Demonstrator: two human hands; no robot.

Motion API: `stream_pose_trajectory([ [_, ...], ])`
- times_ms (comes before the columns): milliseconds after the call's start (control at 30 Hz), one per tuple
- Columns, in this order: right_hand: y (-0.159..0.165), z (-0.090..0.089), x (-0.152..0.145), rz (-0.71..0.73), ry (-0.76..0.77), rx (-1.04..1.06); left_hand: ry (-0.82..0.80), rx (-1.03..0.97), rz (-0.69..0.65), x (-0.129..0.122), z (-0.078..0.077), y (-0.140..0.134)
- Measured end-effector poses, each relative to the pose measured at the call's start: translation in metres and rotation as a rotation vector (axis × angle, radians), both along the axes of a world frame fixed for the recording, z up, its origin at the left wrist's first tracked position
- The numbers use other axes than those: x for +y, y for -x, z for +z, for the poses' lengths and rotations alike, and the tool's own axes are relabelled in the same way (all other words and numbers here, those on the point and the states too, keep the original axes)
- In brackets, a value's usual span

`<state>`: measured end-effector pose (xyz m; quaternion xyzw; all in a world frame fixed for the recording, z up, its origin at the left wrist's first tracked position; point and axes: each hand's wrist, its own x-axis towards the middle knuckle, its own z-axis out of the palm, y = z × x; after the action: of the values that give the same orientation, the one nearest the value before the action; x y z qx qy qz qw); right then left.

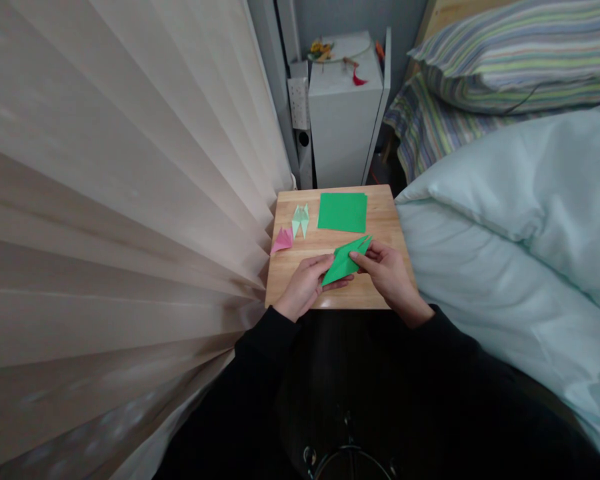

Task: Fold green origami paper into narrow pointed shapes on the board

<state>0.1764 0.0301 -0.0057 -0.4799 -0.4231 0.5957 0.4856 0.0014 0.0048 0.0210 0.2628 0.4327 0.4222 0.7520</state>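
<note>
So, the folded, elongated green paper diamond [344, 263] is held just over the light wooden desk [285, 283], between both hands. Its long axis is slanted from lower left to upper right, where the narrow split tips are found. That split end is nearer the right hand [387, 272], whose grip is pinched on the lower right edge; at the opposite side, the paper's pinched by the left hand [306, 281], fingers tucked underneath.
</note>
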Motion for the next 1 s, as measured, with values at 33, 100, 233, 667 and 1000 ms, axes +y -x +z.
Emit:
stream_pose_trajectory([
  [33,0.000,0.001,0.000,0.003,-0.008,-0.001,-0.003,-0.009,-0.012,0.000,0.000,0.000],
  [100,0.001,0.002,-0.001,-0.006,-0.033,-0.014,0.005,-0.035,-0.036,0.000,0.000,0.000],
  [233,0.000,0.005,-0.003,0.011,-0.122,-0.098,0.020,-0.066,0.008,0.000,-0.001,-0.002],
  [667,0.002,0.008,-0.006,0.024,-0.121,-0.130,-0.435,0.377,0.183,0.007,-0.012,-0.004],
  [1000,0.008,0.011,-0.008,0.131,-0.056,0.030,-0.076,0.053,0.311,0.005,-0.012,-0.004],
])
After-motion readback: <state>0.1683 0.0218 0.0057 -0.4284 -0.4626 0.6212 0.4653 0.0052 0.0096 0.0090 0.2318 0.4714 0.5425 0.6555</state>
